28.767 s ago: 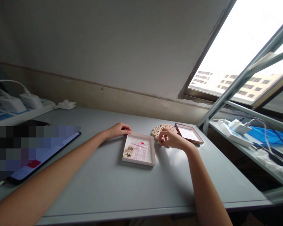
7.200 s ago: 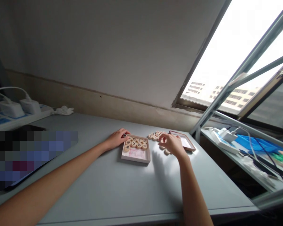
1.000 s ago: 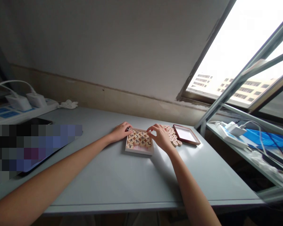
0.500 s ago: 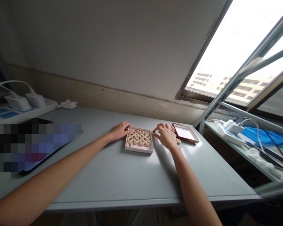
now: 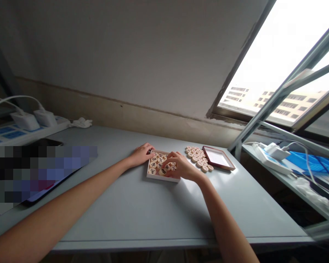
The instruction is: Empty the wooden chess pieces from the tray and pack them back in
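A shallow open box (image 5: 164, 178) holds rows of round wooden Chinese chess pieces with dark characters. My left hand (image 5: 141, 155) grips the box at its far left corner, the thumb over the rim and the fingers curled along the outside. Over the box, my right hand (image 5: 178, 166) is closed on a Chinese chess piece (image 5: 162, 171) at the front row, beside the piece in the front left corner. That hand covers the right part of the box. To the right lies a loose group of pieces (image 5: 199, 157) with reddish marks.
A brown-framed lid (image 5: 219, 159) lies beyond the loose pieces. On the left are a blurred-out tablet-like device (image 5: 60, 179) and a power strip (image 5: 57, 124) with chargers. Past the desk's right edge, a metal post (image 5: 238, 149) and a shelf with another power strip (image 5: 274, 159) stand near the window.
My right hand has moved left from the loose pieces to the box, bringing a piece to the front row. My left hand stays at the box corner.
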Demonstrator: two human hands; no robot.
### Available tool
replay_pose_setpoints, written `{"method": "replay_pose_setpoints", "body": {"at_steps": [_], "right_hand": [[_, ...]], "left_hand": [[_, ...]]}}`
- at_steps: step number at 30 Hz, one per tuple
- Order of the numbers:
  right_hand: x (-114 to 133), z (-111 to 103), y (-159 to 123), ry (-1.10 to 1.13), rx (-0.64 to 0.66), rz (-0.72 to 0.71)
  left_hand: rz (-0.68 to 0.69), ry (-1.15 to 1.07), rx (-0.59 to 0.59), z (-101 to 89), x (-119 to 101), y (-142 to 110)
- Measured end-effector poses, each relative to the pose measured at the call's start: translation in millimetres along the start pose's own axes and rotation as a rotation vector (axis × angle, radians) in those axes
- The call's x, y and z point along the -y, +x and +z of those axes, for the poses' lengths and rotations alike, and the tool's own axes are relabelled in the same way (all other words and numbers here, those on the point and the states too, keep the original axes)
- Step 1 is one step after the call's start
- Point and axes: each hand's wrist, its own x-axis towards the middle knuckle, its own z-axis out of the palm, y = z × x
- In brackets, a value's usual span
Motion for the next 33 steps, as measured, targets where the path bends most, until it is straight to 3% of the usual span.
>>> {"method": "replay_pose_setpoints", "body": {"at_steps": [11, 18, 20, 23, 25, 29, 33], "right_hand": [[0.1, 6.7, 1.7, -0.072, -0.039, 0.014], [-2.6, -2.6, 0.4, 0.032, -0.021, 0.009], [-12.1, -8.8, -3.0, -0.046, -0.103, 0.078], [-34.6, -14.9, -11.9, -0.357, -0.365, 0.295], [-50.6, -15.5, -18.9, -0.552, -0.449, 0.43], [-66.9, -14.3, -27.6, -0.615, -0.36, 0.5], [-58.9, -17.4, -26.8, -0.545, -0.293, 0.478]], "left_hand": [[0.008, -0.012, -0.008, -0.1, 0.8, -0.3], [0.015, -0.008, 0.005, -0.9, 0.0, -0.2], [0.009, -0.003, 0.011, -1.1, -0.5, -0.2], [-0.004, 0.003, 0.018, -1.3, -1.3, -0.4], [-0.008, -0.001, 0.018, -1.3, -1.6, -0.5], [-0.007, -0.004, 0.017, -1.7, -1.5, -0.4], [-0.003, -0.006, 0.027, -1.8, -0.3, -0.2]]}}
